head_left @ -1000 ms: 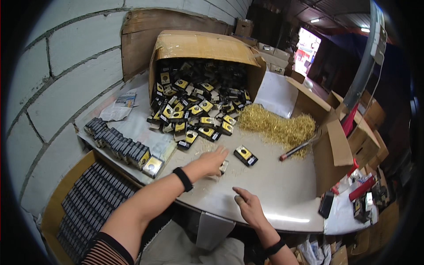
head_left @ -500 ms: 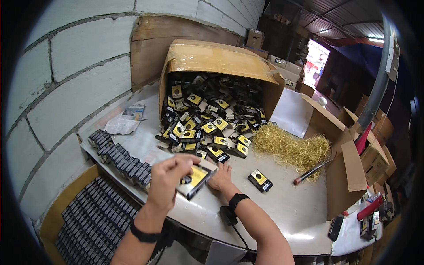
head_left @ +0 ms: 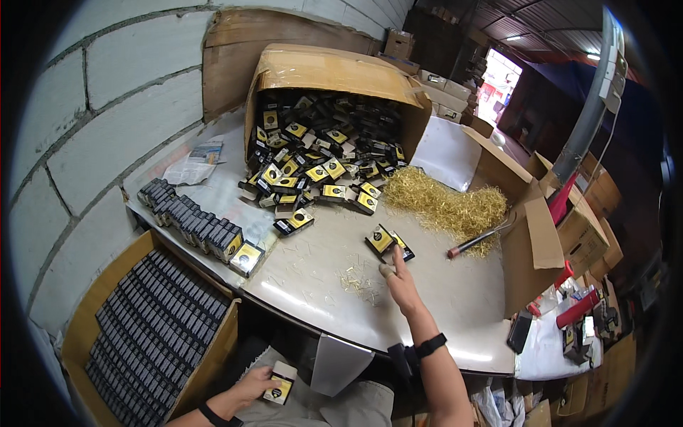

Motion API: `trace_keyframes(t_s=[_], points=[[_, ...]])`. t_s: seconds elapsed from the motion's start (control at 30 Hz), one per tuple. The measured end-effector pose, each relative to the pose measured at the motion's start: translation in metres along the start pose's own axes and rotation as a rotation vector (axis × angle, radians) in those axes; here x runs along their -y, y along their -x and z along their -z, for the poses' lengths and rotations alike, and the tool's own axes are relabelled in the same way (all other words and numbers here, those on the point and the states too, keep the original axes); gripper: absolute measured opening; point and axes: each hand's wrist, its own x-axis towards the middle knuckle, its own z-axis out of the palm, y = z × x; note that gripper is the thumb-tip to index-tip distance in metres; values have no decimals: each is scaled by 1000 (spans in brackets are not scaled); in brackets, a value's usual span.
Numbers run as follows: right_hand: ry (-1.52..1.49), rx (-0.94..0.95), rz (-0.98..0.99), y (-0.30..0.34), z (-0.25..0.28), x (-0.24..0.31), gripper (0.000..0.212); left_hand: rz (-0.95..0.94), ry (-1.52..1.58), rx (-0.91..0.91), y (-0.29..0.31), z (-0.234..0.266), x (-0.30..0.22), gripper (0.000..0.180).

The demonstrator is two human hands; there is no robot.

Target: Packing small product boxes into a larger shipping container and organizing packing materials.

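Note:
Low over my lap, my left hand (head_left: 257, 384) is closed around a small black and yellow carton (head_left: 282, 390); a pale panel shows at its upper end. My right hand (head_left: 403, 288) reaches over the table with its fingers extended and thumb apart. Its fingertips overlap a pair of similar cartons, a nearer-left carton (head_left: 380, 238) and one partly hidden behind the fingers; whether they touch is unclear. Many more such cartons spill from a large tipped cardboard box (head_left: 334, 67). One carton (head_left: 292, 223) lies in front of the pile.
A row of small cartons (head_left: 192, 220) stands along the table's left edge, with a single carton (head_left: 247, 257) at its near end. Below is a cardboard box (head_left: 229, 324) packed with cartons. Gold shred (head_left: 448, 206) and a dark rod-shaped tool (head_left: 473, 243) lie at right, beside an open box (head_left: 533, 249).
My left hand has dropped from above the table to my lap, holding a carton. My right hand has moved right from the pile's edge to the cartons, where two lie instead of one.

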Motion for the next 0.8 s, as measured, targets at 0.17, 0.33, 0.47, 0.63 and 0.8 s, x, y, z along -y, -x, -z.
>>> trace_keyframes(t_s=[0.17, 0.33, 0.47, 0.63, 0.8], points=[[902, -66, 159, -11, -60, -30, 67, 111, -282, 263, -67, -3, 93, 32], [908, -52, 239, -12, -101, -15, 66, 120, -106, 305, 0, -90, -22, 18], [906, 105, 331, -19, -147, 6, 63, 167, -72, 285, -2, -76, -26, 27], [886, 242, 483, -26, -183, 20, 58, 184, -74, 213, -5, -77, -25, 29], [881, 133, 673, 23, -174, 3, 40, 357, -322, 278, -63, -45, 40, 38]])
